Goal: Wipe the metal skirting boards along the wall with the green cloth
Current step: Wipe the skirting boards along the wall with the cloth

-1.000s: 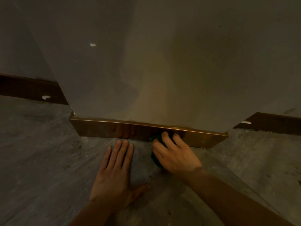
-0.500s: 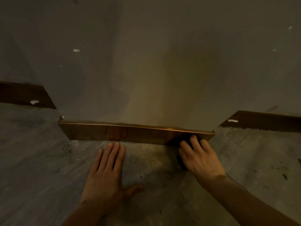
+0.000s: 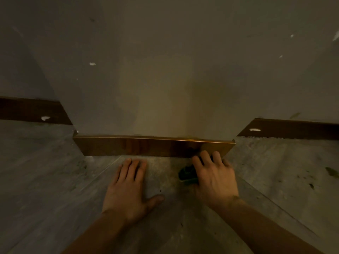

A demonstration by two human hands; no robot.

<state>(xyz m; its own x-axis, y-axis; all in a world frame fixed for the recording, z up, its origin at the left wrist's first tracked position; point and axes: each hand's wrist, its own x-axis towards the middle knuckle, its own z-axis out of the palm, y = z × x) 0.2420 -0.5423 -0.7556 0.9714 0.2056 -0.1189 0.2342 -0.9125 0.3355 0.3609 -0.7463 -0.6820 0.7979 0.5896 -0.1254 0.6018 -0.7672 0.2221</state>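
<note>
A shiny copper-coloured metal skirting board (image 3: pixel 128 146) runs along the foot of a protruding grey wall section. My right hand (image 3: pixel 213 177) presses the green cloth (image 3: pixel 187 174) against the board's right end, fingertips on the metal; most of the cloth is hidden under the palm. My left hand (image 3: pixel 128 187) lies flat on the floor, fingers spread, just in front of the board's middle, holding nothing.
Darker skirting boards run along the recessed walls at the far left (image 3: pixel 31 110) and far right (image 3: pixel 293 128), each with a white paint spot. The grey stained floor (image 3: pixel 45 180) stretches to both sides. White flecks mark the wall (image 3: pixel 165 70).
My right hand slid the cloth rightward along the board, from near its middle to its right end. The left hand stayed planted on the floor.
</note>
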